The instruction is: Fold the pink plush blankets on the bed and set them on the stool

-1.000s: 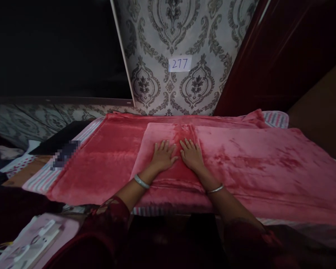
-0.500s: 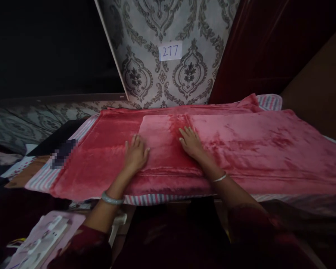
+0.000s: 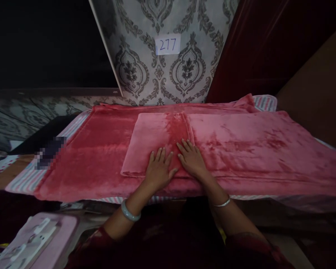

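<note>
A plush red-pink blanket lies across the table, with a section folded over at its middle. My left hand rests flat on the lower part of this folded section, fingers spread. Just to its right, my right hand also lies flat on the blanket with fingers apart, beside the crease where the nap turns darker red. Neither hand grips the fabric. Under the blanket a striped cloth shows at the left side and along the front edge.
A pixelated dark object lies on the striped cloth at the left. Behind stand a dark screen and a patterned wall with a paper marked 277. At lower left, a white power strip rests on a pink surface.
My left hand has slid right and nearer to me, off the fold's left edge, which now shows fully. My right hand has come slightly nearer. The view has shifted a little.
</note>
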A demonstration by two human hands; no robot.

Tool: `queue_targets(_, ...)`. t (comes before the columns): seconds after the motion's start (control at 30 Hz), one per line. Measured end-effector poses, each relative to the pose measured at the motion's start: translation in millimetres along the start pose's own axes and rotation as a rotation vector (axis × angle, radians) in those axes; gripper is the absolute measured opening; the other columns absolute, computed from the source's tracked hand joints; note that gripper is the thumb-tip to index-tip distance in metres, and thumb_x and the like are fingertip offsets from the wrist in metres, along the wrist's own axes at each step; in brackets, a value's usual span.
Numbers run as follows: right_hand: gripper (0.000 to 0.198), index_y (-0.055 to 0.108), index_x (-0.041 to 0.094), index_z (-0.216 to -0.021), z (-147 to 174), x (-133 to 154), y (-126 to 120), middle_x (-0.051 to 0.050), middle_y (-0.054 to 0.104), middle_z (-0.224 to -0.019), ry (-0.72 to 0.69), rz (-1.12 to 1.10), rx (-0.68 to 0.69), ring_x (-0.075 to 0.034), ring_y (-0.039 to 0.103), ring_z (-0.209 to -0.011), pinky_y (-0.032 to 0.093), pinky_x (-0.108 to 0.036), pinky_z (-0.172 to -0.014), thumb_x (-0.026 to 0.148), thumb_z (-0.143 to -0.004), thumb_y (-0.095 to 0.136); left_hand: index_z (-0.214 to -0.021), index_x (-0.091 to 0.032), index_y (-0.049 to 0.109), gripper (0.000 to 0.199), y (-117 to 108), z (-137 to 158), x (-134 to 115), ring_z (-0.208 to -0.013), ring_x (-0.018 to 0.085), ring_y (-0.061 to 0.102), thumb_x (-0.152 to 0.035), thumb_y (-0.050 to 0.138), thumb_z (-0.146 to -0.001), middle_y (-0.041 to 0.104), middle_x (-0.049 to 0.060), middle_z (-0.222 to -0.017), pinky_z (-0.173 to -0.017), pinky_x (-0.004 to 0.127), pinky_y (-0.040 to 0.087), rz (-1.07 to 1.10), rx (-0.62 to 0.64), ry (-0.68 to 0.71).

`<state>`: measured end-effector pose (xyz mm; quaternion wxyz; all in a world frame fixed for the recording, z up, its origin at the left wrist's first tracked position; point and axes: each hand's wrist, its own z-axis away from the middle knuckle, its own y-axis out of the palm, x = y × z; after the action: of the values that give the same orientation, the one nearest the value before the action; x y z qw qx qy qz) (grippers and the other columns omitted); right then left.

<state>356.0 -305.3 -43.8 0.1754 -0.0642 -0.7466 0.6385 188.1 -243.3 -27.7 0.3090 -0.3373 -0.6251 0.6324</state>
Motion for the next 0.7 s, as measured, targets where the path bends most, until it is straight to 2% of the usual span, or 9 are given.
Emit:
queue_targets(0.1,0.055,0.040,0.024,-0.159,0.4,0.6,2.2,-0.007,0.027,-0.169,0.007,-0.008,-0.013,-0.026,0.023,-0.156,0.026,-0.051,-0.122,0.033,-0.104,0.034,-0.160,-0.020,0.036,0.074,0.6,23.8,12.8,-0.158,0.032,0.018,-0.059,0.046,-0.098,0.026,0.015,-0.168,-0.128,0.058,0.013,-0.019,-0.018,-0.072)
queue_targets(0.23,0.056,0.040,0.024,-0.159,1.7,0.4,8.7,-0.007,0.028,-0.169,0.006,-0.012,-0.032,-0.026,0.023,-0.156,0.026,-0.053,-0.122,0.032,-0.104,0.035,-0.157,-0.016,0.041,0.071,3.2,65.4,36.6,-0.157,0.031,0.023,-0.053,0.049,-0.097,0.029,0.016,-0.166,-0.128,0.055,0.016,-0.035,-0.066,-0.183)
queue_targets(0.3,0.056,0.041,0.024,-0.158,1.9,-1.5,9.6,-0.007,0.029,-0.168,0.009,-0.021,-0.017,-0.027,0.024,-0.155,0.027,-0.054,-0.121,0.032,-0.103,0.037,-0.152,-0.017,0.049,0.061,-1.1,80.3,52.2,-0.154,0.029,0.031,-0.047,0.044,-0.099,0.040,0.014,-0.162,-0.129,0.054,0.018,-0.008,-0.085,-0.219)
queue_targets(0.37,0.055,0.045,0.026,-0.156,-1.9,-4.8,6.2,-0.008,0.034,-0.166,0.006,-0.038,0.001,-0.028,0.029,-0.154,0.029,-0.055,-0.120,0.032,-0.101,0.041,-0.142,-0.022,0.060,0.051,-11.8,82.1,68.0,-0.149,0.025,0.041,-0.040,0.035,-0.102,0.054,0.009,-0.153,-0.129,0.051,0.020,0.052,-0.107,-0.218)
queue_targets(0.43,0.054,0.049,0.025,-0.153,-13.8,-7.9,-2.3,-0.009,0.043,-0.162,-0.017,-0.065,-0.027,-0.028,0.037,-0.150,0.031,-0.053,-0.119,0.031,-0.100,0.044,-0.137,-0.024,0.064,0.051,-28.1,65.5,79.7,-0.145,0.021,0.046,-0.033,0.027,-0.103,0.060,0.006,-0.147,-0.128,0.049,0.022,0.104,-0.162,-0.187)
queue_targets(0.53,0.054,0.050,0.017,-0.152,-49.7,-7.4,-21.6,-0.012,0.052,-0.155,-0.081,-0.108,-0.153,-0.025,0.044,-0.144,0.032,-0.043,-0.120,0.024,-0.099,0.042,-0.148,-0.018,0.053,0.053,-55.5,8.5,82.2,-0.150,0.022,0.039,-0.028,0.028,-0.102,0.050,0.009,-0.157,-0.127,0.048,0.024,0.127,-0.227,-0.102)
queue_targets(0.63,0.054,0.049,0.011,-0.151,-92.8,-0.7,-34.7,-0.014,0.051,-0.155,-0.077,-0.105,-0.218,-0.024,0.043,-0.145,0.029,-0.039,-0.122,0.017,-0.098,0.041,-0.156,-0.012,0.039,0.058,-71.6,-62.3,68.8,-0.155,0.026,0.029,-0.027,0.038,-0.100,0.035,0.014,-0.165,-0.126,0.049,0.025,0.142,-0.153,-0.001)
queue_targets(0.7,0.053,0.051,0.011,-0.150,-112.5,3.2,-32.2,-0.014,0.050,-0.155,-0.050,-0.072,-0.219,-0.024,0.040,-0.147,0.027,-0.042,-0.122,0.015,-0.097,0.041,-0.158,-0.013,0.035,0.060,-69.5,-99.7,58.4,-0.156,0.028,0.025,-0.028,0.041,-0.100,0.030,0.016,-0.167,-0.125,0.054,0.024,0.130,-0.086,0.013)
